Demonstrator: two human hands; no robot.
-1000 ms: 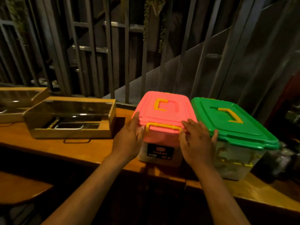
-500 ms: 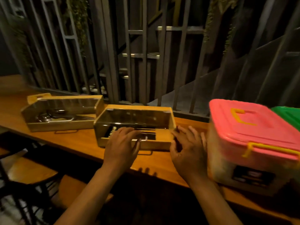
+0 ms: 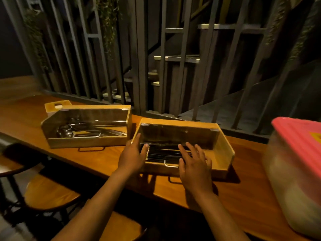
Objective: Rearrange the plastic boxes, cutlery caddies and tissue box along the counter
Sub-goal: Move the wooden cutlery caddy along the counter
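Dim light, some motion blur at the frame edges.

Left hand: fingers spread and loose, palm down, at the near left corner of the nearer cutlery caddy. Fingertips lie over the clear lid at that corner; whether they press on it cannot be told. Nothing clamped in the hand.

Right hand: fingers splayed apart, palm down, over the front edge of the same caddy, just right of the left hand. It covers part of the small metal handle on the caddy's front. Contact with the lid looks likely but cannot be told; no grip closed on anything.

Nearer cutlery caddy: wooden, clear lid, dark cutlery with rows of ends showing inside, directly under and beyond both hands. It sits on the wooden counter, turned slightly askew to the counter edge.

Second cutlery caddy: beyond and to the left of the left hand, apart from the nearer caddy by a narrow gap. Metal utensils show through its lid.

Tissue box: wooden, slot on top, behind the second caddy's far left corner, well left of the left hand.

Pink-lidded plastic box: to the right of the right hand, apart from the nearer caddy, blurred, partly cut by the frame edge.

Wooden stool: below the counter, under and left of the left forearm.
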